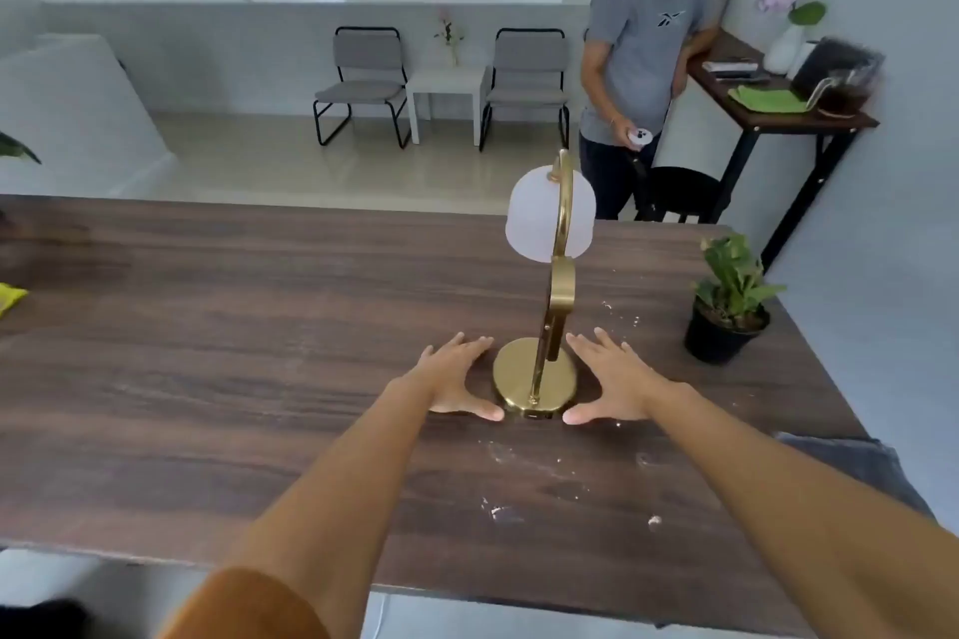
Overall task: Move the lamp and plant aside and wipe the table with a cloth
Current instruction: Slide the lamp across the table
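One lamp, one potted plant, two hands, two chairs, one table

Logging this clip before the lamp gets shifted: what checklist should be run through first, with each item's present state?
1. Left hand beside the lamp base, open: ok.
2. Right hand on the other side, open: ok.
3. Fingers closed on base: not ok.
4. Lamp upright: ok.
5. Potted plant clear of lamp, at right: ok.
6. Crumbs on table; yellow item at left edge, cloth or not: cannot tell.
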{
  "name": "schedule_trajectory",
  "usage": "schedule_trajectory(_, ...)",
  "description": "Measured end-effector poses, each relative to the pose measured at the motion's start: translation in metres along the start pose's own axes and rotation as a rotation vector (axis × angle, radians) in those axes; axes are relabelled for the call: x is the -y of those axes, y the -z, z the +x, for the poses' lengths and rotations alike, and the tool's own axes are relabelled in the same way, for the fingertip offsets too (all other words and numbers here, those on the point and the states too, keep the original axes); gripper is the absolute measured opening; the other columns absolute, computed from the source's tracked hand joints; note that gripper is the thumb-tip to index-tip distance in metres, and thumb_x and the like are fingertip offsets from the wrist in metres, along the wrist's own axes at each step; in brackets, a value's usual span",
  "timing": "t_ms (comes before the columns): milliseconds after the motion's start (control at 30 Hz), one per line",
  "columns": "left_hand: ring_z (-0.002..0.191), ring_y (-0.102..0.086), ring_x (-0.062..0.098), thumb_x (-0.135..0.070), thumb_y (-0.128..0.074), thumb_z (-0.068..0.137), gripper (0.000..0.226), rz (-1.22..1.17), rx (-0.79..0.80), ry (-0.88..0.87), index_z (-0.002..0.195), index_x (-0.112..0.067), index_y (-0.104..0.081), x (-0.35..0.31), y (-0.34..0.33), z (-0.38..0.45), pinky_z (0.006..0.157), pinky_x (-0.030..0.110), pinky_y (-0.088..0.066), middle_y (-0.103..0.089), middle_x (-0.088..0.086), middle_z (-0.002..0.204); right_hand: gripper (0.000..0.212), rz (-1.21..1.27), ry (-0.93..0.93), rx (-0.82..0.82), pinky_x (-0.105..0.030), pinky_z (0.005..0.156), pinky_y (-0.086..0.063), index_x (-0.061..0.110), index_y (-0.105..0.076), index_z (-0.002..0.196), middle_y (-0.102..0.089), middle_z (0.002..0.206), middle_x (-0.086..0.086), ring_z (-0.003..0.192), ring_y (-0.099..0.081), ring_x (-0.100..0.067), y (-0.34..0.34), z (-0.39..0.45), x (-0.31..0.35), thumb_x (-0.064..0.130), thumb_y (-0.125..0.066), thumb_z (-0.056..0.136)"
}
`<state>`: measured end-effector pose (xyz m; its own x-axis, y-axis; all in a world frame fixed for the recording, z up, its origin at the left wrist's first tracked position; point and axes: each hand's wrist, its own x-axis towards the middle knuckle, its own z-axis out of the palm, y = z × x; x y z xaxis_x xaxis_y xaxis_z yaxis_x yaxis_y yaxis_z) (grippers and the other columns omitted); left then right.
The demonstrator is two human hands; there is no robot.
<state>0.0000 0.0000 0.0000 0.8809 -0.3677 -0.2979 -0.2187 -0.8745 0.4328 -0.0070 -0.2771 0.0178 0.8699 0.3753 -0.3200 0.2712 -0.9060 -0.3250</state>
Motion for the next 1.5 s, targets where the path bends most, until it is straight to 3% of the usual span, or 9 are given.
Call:
schedule_trajectory(300, 0.148, 0.001, 0.014, -0.082, -0.061, 0.059, 0.116, -0.047, -0.15, -0.098, 0.151, -0.036, -0.008, -0.005, -0.025, 0.008, 0.117, 0.055, 0.005, -0.026, -0.003, 0.158, 0.122, 0.09, 0.084, -0.181, -0.046, 0.125, 0.007, 0.009, -0.005, 0.159, -0.011, 0.168, -0.008, 0.155, 0.01, -0.02, -0.03, 0.003, 0.002, 0.066, -0.071, 0.074)
schedule_trajectory(633, 0.148, -0.002, 0.012, -0.076, -0.064, 0.064, 0.109, -0.073, -0.262, -0.037, 0.152, -0.036, -0.013, -0.001, -0.026, 0.013, 0.119, 0.048, 0.003, -0.023, -0.005, 0.159, 0.121, 0.086, 0.227, -0.156, -0.044, 0.125, 0.01, 0.008, -0.007, 0.158, -0.013, 0.168, -0.009, 0.155, 0.013, -0.019, -0.016, 0.039, -0.004, 0.063, -0.073, 0.074)
schedule_trajectory(867, 0.149, -0.003, 0.014, -0.075, -0.061, 0.068, 0.105, -0.081, -0.277, -0.011, 0.152, -0.035, -0.013, 0.02, -0.007, 0.033, 0.119, 0.051, 0.001, -0.023, -0.009, 0.159, 0.118, 0.07, 0.27, -0.142, -0.046, 0.125, 0.008, 0.007, -0.009, 0.158, -0.016, 0.167, -0.008, 0.155, 0.01, -0.02, -0.001, 0.082, -0.004, 0.063, -0.071, 0.075)
schedule_trajectory(1267, 0.148, -0.007, 0.017, -0.076, -0.049, 0.075, 0.097, -0.074, -0.354, -0.05, 0.153, -0.031, -0.012, 0.07, 0.032, 0.102, 0.118, 0.05, 0.003, -0.023, -0.01, 0.158, 0.108, 0.106, 0.159, -0.127, -0.048, 0.126, 0.006, 0.011, -0.004, 0.159, -0.013, 0.168, -0.006, 0.156, 0.008, -0.022, 0.027, 0.171, 0.007, 0.054, -0.068, 0.084)
schedule_trajectory(1500, 0.149, -0.006, 0.019, -0.071, -0.04, 0.084, 0.089, 0.008, -0.371, -0.03, 0.153, -0.027, -0.007, 0.091, 0.057, 0.142, 0.118, 0.055, -0.001, -0.019, -0.008, 0.16, 0.098, 0.084, 0.082, -0.1, -0.049, 0.125, 0.006, 0.018, 0.007, 0.159, -0.002, 0.169, -0.003, 0.156, 0.009, -0.022, 0.04, 0.22, 0.011, 0.052, -0.057, 0.093)
